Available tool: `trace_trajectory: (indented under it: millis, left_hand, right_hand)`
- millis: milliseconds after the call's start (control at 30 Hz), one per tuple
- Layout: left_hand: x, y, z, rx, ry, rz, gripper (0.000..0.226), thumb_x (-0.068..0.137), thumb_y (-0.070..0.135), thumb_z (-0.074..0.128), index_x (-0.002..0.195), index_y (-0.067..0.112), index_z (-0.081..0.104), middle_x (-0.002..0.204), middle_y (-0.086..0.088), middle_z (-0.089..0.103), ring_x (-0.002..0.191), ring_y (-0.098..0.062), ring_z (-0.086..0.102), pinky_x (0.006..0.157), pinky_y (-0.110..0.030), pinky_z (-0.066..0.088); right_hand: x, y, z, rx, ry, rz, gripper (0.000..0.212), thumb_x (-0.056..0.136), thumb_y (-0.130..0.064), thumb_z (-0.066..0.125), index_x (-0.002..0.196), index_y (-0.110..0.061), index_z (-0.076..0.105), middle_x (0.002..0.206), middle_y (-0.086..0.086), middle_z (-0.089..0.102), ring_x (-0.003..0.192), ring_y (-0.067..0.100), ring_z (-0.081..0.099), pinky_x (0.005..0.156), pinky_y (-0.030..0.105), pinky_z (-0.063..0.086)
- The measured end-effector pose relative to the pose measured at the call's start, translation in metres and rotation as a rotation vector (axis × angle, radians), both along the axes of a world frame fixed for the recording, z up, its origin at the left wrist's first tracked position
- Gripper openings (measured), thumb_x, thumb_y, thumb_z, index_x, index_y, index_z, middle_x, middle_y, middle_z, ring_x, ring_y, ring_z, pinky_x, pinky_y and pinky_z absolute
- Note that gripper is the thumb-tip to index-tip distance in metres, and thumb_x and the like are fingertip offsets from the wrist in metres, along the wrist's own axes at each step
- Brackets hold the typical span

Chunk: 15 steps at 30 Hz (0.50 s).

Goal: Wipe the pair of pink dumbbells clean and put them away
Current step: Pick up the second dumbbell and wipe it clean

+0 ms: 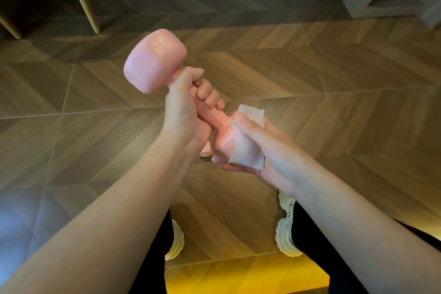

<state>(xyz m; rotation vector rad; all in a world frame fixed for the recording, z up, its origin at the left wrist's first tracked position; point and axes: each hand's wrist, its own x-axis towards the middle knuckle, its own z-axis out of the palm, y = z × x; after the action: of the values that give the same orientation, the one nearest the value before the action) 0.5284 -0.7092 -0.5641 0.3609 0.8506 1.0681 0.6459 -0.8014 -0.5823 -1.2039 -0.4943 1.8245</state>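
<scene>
Left hand grips pink dumbbell handle; right hand presses tissue around lower head.

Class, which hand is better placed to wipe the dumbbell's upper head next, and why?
Right. The right hand holds the tissue against the lower head of the pink dumbbell. The left hand grips the handle, steadying it, so it is not free to wipe.

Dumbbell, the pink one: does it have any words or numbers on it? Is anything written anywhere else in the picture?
Nothing in this picture can be read.
On the dumbbell: a faint dark mark low on its upper head, too small and blurred to read.
On the wipe: no print shows.
On the floor: no words or signs.
</scene>
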Motion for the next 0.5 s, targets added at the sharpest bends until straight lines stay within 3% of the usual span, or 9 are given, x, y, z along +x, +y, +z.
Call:
trace_trajectory:
  millis: [100,167,233,333,433,500]
  left_hand:
    - [-0.001,0.003,0.002,0.017,-0.005,-0.002,0.034,0.091,0.011,0.047,0.062,0.021,0.035,0.048,0.006,0.026,0.042,-0.012,0.024,0.046,-0.026,0.031]
    - [-0.004,0.006,0.003,0.013,-0.04,0.017,0.033,0.091,0.012,0.047,0.062,0.021,0.035,0.048,0.007,0.026,0.043,-0.011,0.024,0.046,-0.025,0.032]
    - [-0.006,0.006,0.003,0.01,-0.067,0.025,0.033,0.091,0.012,0.047,0.061,0.02,0.035,0.048,0.006,0.026,0.043,-0.011,0.024,0.045,-0.025,0.032]
    - [-0.006,0.004,0.002,0.038,-0.054,0.011,0.034,0.091,0.011,0.046,0.06,0.02,0.033,0.047,0.006,0.026,0.042,-0.011,0.024,0.045,-0.025,0.031]
    - [-0.005,0.005,0.003,0.055,-0.037,0.026,0.033,0.091,0.012,0.048,0.062,0.02,0.036,0.048,0.006,0.029,0.043,-0.011,0.028,0.046,-0.025,0.034]
    - [-0.006,0.007,0.003,0.038,-0.02,0.06,0.03,0.091,0.014,0.055,0.064,0.019,0.043,0.052,0.004,0.039,0.046,-0.011,0.039,0.05,-0.024,0.041]
  right_hand:
    - [0.002,-0.001,0.001,0.048,0.091,-0.012,0.049,0.081,-0.024,0.073,0.126,-0.02,0.053,0.128,0.032,0.058,0.096,0.047,0.065,0.084,0.051,0.058]
    - [0.008,-0.001,0.003,0.08,0.15,0.014,0.05,0.085,-0.017,0.068,0.131,-0.018,0.051,0.134,0.033,0.053,0.101,0.048,0.063,0.088,0.053,0.057]
    - [0.009,0.0,0.003,0.072,0.172,0.011,0.049,0.09,-0.022,0.066,0.135,-0.016,0.05,0.135,0.033,0.052,0.106,0.051,0.061,0.089,0.055,0.056]
    - [0.003,0.002,0.002,-0.005,0.115,-0.051,0.053,0.085,-0.037,0.063,0.13,-0.01,0.056,0.13,0.031,0.058,0.11,0.053,0.061,0.08,0.052,0.059]
    - [-0.002,0.002,0.001,0.062,0.082,-0.052,0.048,0.085,-0.026,0.073,0.129,-0.017,0.055,0.132,0.027,0.058,0.103,0.045,0.065,0.076,0.047,0.059]
    - [-0.001,0.002,0.001,0.106,0.016,-0.064,0.054,0.079,-0.017,0.076,0.127,-0.028,0.055,0.13,0.014,0.061,0.101,0.034,0.069,0.078,0.046,0.059]
